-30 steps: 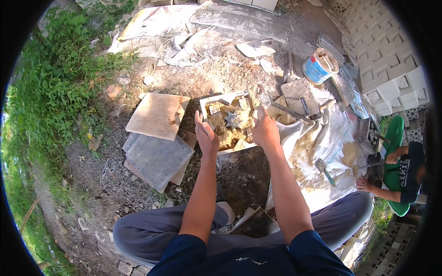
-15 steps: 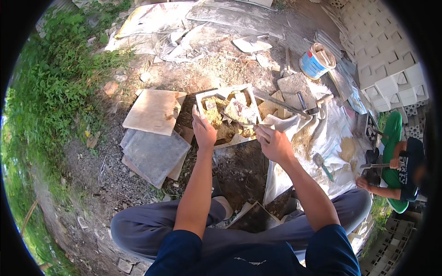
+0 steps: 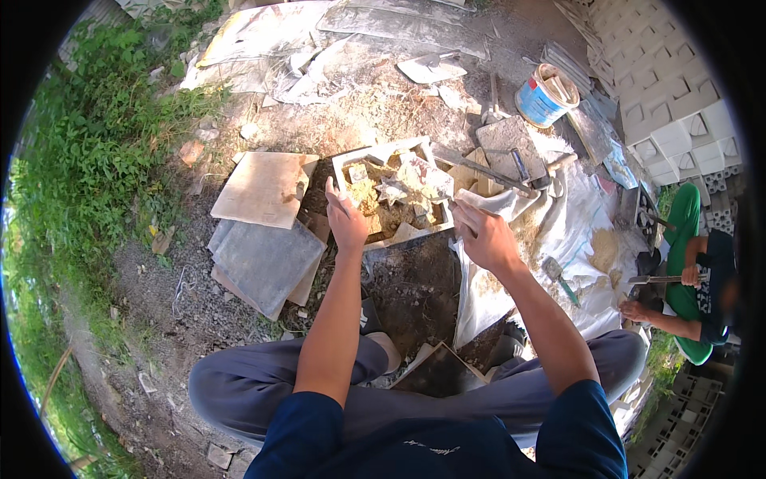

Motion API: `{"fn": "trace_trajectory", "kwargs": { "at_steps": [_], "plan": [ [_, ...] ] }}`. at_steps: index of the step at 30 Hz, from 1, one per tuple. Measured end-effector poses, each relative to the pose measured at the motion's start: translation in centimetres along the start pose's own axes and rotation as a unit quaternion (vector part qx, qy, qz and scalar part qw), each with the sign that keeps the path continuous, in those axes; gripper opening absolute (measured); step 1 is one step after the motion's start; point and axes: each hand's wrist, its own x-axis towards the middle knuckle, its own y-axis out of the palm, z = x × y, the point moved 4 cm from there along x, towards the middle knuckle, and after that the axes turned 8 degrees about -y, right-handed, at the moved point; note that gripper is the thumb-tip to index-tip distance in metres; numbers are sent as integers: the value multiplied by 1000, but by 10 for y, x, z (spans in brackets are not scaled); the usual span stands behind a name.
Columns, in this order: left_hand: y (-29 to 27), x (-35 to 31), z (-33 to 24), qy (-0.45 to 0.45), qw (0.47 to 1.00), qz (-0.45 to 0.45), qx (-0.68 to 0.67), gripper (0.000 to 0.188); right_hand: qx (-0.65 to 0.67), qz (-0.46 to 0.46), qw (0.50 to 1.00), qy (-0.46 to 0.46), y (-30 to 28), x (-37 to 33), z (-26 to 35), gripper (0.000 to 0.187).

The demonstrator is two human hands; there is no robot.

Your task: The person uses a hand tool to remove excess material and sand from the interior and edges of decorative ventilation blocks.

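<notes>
A shallow square box point(image 3: 397, 148) with pale walls holds yellowish sand and several broken chunks. Among them lies a flat whitish piece point(image 3: 432, 180) near the right wall. My left hand point(image 3: 348, 219) is closed on the left wall, fingers along its outer side. At the opposite wall my right hand point(image 3: 487, 238) has its fingers bent round the edge; the palm hides part of that grip. Between my legs, a dark square panel with a pale edge point(image 3: 440, 369) rests on the ground.
Stacked square slabs point(image 3: 267, 259) lie left of the box. On the right are a hammer point(image 3: 523, 168), a stone block point(image 3: 511, 144), a bucket point(image 3: 546, 96), white sacking point(image 3: 570, 219) and a green-handled trowel point(image 3: 560, 279). Another person point(image 3: 702, 279) works at the far right.
The box has tilted and turned slightly, with both hands moving along with it. Chunks inside sit differently, and the whitish piece lies farther from me.
</notes>
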Motion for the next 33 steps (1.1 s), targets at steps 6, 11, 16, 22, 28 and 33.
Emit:
{"fn": "trace_trajectory", "kwargs": {
  "at_steps": [6,11,16,22,28,33],
  "plan": [
    [-5,-1,-1,-12,999,0,-34,62,-6,133,991,6,11,-20,22,45],
    [-3,-3,5,-19,1000,-5,-17,64,-3,73,997,-2,12,-12,21,43],
    [-8,6,3,63,997,-48,25,65,-38,107,993,-23,12,-26,5,39],
    [-5,-1,-4,15,1000,-17,18,62,-73,219,972,32,-3,-23,22,45],
    [7,-9,-1,-28,999,20,17,54,45,-91,994,36,-18,-21,-27,42],
    [2,-4,0,124,988,-43,87,52,52,-151,977,143,-10,-58,-68,38]
  ]
}}
